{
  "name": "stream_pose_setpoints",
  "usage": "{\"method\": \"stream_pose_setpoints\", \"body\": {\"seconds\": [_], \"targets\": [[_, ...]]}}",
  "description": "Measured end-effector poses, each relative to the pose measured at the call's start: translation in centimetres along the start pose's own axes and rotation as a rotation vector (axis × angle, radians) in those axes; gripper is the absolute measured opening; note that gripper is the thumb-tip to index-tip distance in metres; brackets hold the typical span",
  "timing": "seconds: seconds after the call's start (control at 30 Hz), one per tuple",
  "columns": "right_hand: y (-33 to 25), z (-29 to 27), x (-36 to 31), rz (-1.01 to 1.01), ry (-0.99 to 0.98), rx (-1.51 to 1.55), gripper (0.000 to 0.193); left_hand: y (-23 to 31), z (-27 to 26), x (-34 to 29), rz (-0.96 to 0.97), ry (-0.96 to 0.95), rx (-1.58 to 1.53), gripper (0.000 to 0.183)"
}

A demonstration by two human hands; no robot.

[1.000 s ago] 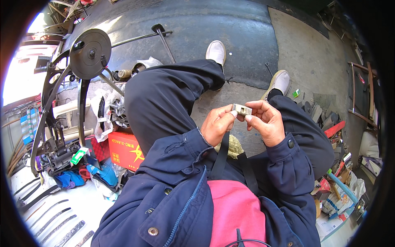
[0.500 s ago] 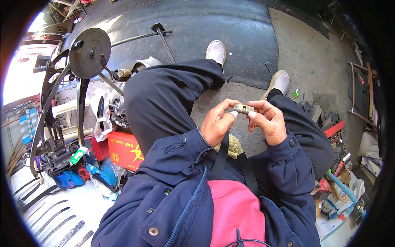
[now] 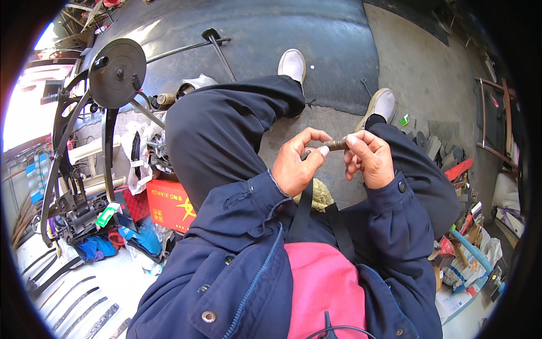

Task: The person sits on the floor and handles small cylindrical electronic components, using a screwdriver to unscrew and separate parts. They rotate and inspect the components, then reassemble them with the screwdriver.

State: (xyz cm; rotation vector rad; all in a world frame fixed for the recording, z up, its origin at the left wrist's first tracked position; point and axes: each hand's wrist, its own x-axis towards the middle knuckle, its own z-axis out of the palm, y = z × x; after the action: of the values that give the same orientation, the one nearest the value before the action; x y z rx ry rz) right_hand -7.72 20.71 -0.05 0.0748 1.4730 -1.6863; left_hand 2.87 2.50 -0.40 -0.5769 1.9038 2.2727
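Between my hands, above my lap, is a small narrow cylindrical piece [image 3: 337, 145], dark and brassy with ridges round it; its exact kind I cannot make out. My left hand [image 3: 298, 161] pinches its left end between thumb and index finger. At the right end, the thumb and index finger of my right hand [image 3: 370, 158] close on it, the other fingers curled loosely. The piece lies almost level. Below my hands, a fuzzy yellowish thing [image 3: 316, 196] shows between my thighs, next to black straps [image 3: 341, 234].
A black hand-cranked machine with a round wheel [image 3: 117, 73] stands at my left. Near it are a red box [image 3: 171, 205] and dark curved strips [image 3: 73, 308] on a white surface. Scraps and a red bar [image 3: 458, 169] lie to my right. A metal stand [image 3: 219, 53] is ahead.
The small piece has turned in my fingers: its pale side with a cutout has given way to a dark ridged side. My right fingers have shifted. The view has moved slightly.
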Motion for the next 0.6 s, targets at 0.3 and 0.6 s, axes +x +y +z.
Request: {"method": "stream_pose_setpoints", "body": {"seconds": [0.3, 0.6], "targets": [[-0.01, 0.10, -0.15, 0.013, 0.002, -0.046, 0.032, 0.00, -0.03, -0.11, -0.079, -0.021, -0.060, 0.018], [0.46, -0.12, 0.09, -0.034, 0.006, -0.089, 0.034, -0.13, -0.12, -0.12, -0.093, -0.040, -0.080, 0.016]]}}
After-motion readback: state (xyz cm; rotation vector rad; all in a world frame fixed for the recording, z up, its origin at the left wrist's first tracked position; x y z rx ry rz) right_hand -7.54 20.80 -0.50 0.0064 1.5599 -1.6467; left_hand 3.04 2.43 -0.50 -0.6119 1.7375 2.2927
